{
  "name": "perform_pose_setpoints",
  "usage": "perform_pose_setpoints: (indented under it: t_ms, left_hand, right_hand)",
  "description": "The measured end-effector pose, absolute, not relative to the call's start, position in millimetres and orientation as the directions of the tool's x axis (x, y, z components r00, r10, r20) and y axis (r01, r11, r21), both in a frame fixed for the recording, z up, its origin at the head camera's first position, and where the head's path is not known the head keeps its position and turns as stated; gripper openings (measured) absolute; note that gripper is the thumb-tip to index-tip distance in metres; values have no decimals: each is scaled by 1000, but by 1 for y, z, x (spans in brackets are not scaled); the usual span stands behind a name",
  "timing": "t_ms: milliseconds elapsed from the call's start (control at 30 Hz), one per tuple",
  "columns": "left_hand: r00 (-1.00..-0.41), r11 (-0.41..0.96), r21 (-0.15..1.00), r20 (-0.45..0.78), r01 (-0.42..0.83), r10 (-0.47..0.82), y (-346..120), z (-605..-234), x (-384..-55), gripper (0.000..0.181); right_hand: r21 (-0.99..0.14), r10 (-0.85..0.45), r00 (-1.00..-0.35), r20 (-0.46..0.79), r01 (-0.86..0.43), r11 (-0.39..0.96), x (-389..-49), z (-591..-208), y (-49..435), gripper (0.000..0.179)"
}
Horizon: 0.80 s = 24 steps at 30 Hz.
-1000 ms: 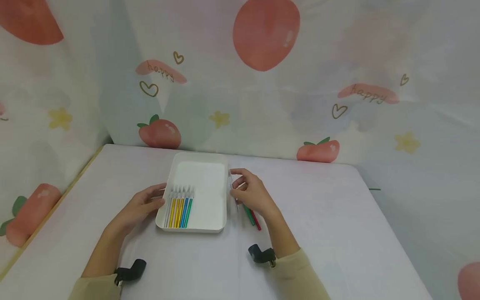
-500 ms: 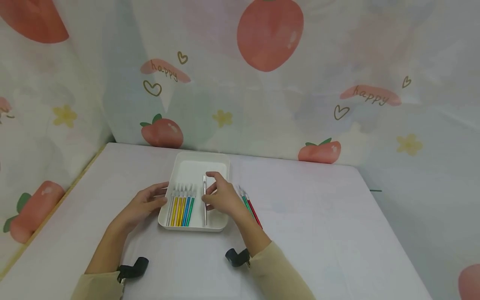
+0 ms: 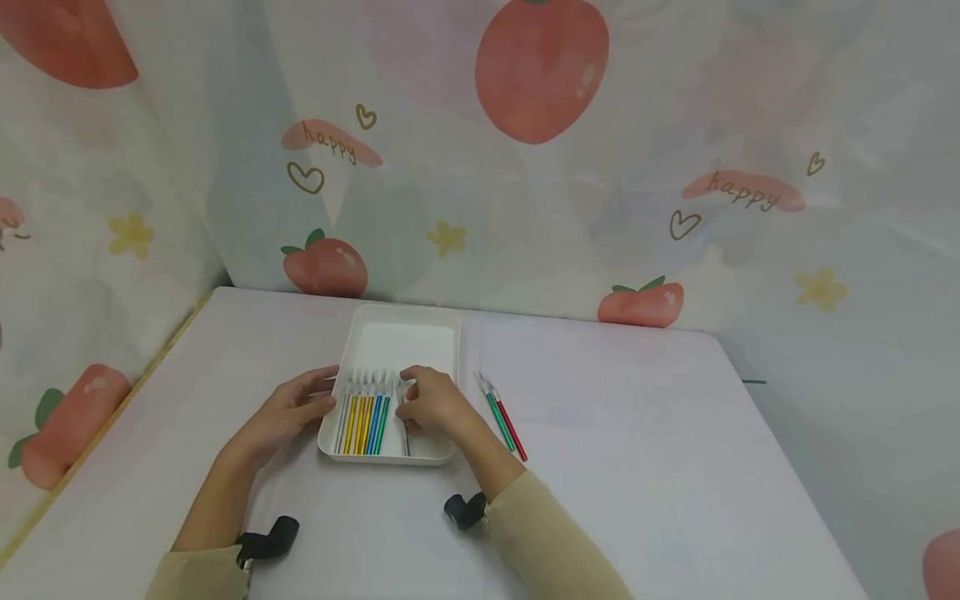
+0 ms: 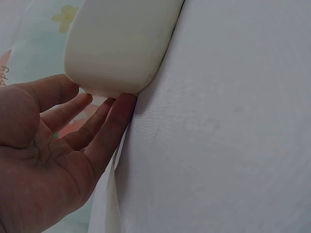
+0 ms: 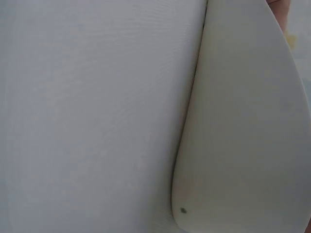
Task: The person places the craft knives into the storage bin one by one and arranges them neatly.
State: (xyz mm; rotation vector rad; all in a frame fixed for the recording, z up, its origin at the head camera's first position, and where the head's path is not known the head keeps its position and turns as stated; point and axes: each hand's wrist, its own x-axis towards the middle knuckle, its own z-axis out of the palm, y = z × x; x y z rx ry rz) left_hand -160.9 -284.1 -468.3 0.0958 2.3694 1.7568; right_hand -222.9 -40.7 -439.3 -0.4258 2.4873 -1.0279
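Observation:
A white tray (image 3: 405,333) holds a row of slim craft knives (image 3: 363,423) with silver, yellow, blue and green handles and clear caps pointing away from me. Over the tray's right part, my right hand (image 3: 437,406) pinches a silver craft knife (image 3: 407,440), its upper part partly hidden by the fingers. My left hand (image 3: 281,412) rests its fingertips against the tray's left side. In the left wrist view, the left hand's fingers (image 4: 114,119) reach fairly straight to the tray's wall (image 4: 116,63). The right wrist view shows only the tray's outer wall (image 5: 243,136) near the hand, not the held knife.
Right of the tray, a green craft knife (image 3: 500,421) and a red craft knife (image 3: 512,427) lie side by side on the white tablecloth (image 3: 615,467). A fruit-printed curtain (image 3: 525,217) hangs behind the table and along its left side.
My right hand has carried the silver craft knife from beside the tray over its rim, then left and lower toward the row. My left hand keeps its place at the tray.

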Motion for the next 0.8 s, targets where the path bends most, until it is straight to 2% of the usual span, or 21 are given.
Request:
perform_pose_setpoints:
  t_ms: [333, 600, 800]
  left_hand:
    - [-981, 302, 952, -104, -50, 165, -283, -468, -161, 59]
    - [-980, 314, 948, -105, -48, 167, -283, -466, -160, 60]
    - [-981, 323, 945, -109, -51, 163, -286, -469, -161, 58]
  right_hand:
    - [-812, -471, -837, -278, -57, 581, -225, -435, -34, 65]
    - [-915, -521, -840, -154, -77, 396, -223, -419, -1, 63]
    - [-938, -428, -903, -46, -108, 329, -226, -412, 40, 52]
